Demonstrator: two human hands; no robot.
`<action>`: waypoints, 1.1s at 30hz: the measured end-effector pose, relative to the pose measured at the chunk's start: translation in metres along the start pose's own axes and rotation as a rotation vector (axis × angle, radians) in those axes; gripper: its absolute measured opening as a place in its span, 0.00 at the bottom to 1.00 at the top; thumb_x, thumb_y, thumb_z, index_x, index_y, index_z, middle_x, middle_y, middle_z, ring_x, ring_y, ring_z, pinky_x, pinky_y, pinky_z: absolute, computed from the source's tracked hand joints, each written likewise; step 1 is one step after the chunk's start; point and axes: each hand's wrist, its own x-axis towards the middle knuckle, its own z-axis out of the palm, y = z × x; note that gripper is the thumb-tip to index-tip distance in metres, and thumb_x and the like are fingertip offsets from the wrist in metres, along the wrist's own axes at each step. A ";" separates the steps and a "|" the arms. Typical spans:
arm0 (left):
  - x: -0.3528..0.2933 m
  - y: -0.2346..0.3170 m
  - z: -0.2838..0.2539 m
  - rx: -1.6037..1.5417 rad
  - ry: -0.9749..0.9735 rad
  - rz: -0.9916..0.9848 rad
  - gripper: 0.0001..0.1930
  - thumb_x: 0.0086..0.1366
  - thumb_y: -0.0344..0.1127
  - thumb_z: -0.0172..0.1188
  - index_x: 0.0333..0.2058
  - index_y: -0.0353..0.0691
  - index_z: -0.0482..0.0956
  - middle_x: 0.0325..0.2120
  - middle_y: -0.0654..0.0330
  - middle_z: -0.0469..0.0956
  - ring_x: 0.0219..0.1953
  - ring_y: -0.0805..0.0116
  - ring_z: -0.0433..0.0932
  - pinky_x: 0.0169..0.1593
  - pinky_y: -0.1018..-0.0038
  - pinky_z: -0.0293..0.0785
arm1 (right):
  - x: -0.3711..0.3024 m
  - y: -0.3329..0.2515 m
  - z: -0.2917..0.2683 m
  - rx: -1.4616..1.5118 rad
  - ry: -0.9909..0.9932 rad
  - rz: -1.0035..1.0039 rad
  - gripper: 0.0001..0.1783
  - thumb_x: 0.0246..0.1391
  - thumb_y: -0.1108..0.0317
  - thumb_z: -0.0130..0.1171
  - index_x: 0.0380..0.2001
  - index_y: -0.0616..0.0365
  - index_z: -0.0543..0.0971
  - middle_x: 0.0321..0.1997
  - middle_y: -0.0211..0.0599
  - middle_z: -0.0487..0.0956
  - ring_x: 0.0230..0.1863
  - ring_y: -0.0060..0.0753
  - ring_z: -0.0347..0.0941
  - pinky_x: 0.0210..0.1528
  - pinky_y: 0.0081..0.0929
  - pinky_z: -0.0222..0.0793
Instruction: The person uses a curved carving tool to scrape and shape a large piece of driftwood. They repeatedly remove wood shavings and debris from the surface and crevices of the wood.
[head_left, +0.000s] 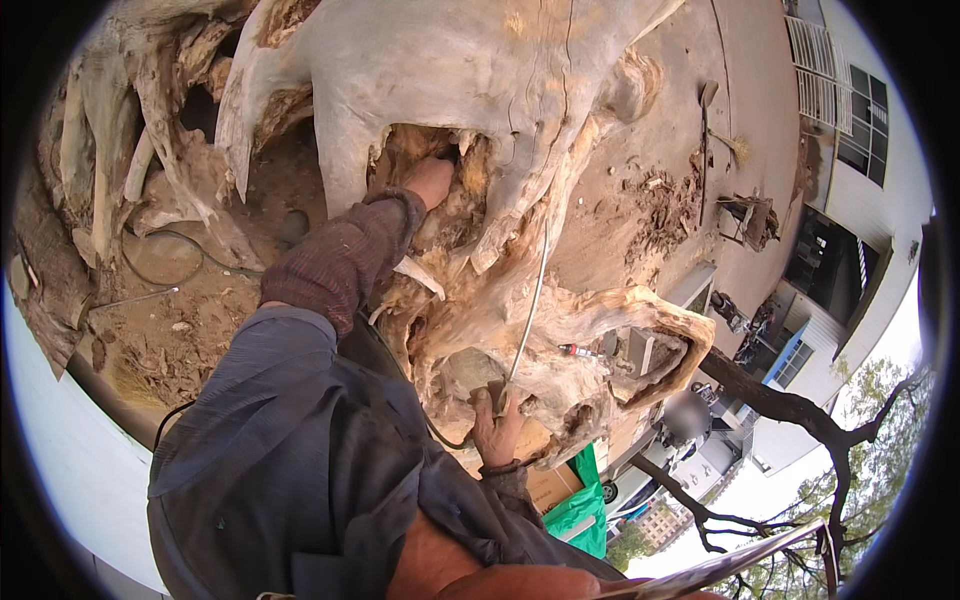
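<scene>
My left hand [430, 182] reaches into a dark-edged hollow of a large pale tree root [420, 70]. Its fingers are hidden against the rough brown wood inside. Lower down, my right hand [497, 432] is closed around the lower end of a long thin metal rod [531, 310]. The rod slants up over the wood, slightly bent. Beside the right hand the root has rounded holes and a looped, hollow end. A slim red and silver tool [581, 350] lies on the wood near that loop.
A dark cable [408, 372] runs between my arms. Another hose [190, 240] curls on the dirt at left, among more root limbs [160, 150]. Wood chips [665, 215] litter the ground at right. A green sheet [582, 510] and a bare tree branch [780, 400] stand beyond.
</scene>
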 end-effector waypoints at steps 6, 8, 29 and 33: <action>-0.006 0.009 -0.007 0.172 -0.032 0.006 0.11 0.59 0.29 0.61 0.37 0.27 0.76 0.31 0.36 0.80 0.37 0.38 0.81 0.43 0.53 0.77 | 0.010 0.015 -0.004 -0.004 -0.011 -0.018 0.13 0.64 0.64 0.61 0.46 0.61 0.75 0.32 0.49 0.82 0.34 0.44 0.82 0.36 0.35 0.75; -0.010 0.006 -0.009 0.160 0.043 0.022 0.10 0.58 0.26 0.61 0.37 0.26 0.76 0.29 0.36 0.80 0.36 0.39 0.82 0.42 0.53 0.78 | 0.011 0.014 -0.004 -0.009 -0.008 -0.015 0.13 0.64 0.63 0.61 0.46 0.60 0.75 0.32 0.50 0.82 0.33 0.45 0.82 0.36 0.36 0.75; -0.003 -0.038 0.016 -0.093 0.153 0.006 0.14 0.65 0.23 0.48 0.47 0.22 0.76 0.39 0.35 0.77 0.38 0.36 0.72 0.45 0.53 0.69 | 0.008 0.027 -0.004 -0.043 0.032 -0.035 0.24 0.61 0.59 0.62 0.56 0.54 0.69 0.33 0.57 0.80 0.32 0.65 0.77 0.32 0.52 0.71; 0.004 -0.049 0.009 -0.184 0.068 -0.044 0.17 0.65 0.23 0.47 0.50 0.21 0.74 0.43 0.34 0.78 0.42 0.38 0.73 0.50 0.62 0.69 | 0.000 0.033 0.003 -0.033 0.089 -0.014 0.23 0.61 0.59 0.62 0.55 0.55 0.69 0.33 0.58 0.79 0.32 0.65 0.77 0.32 0.51 0.71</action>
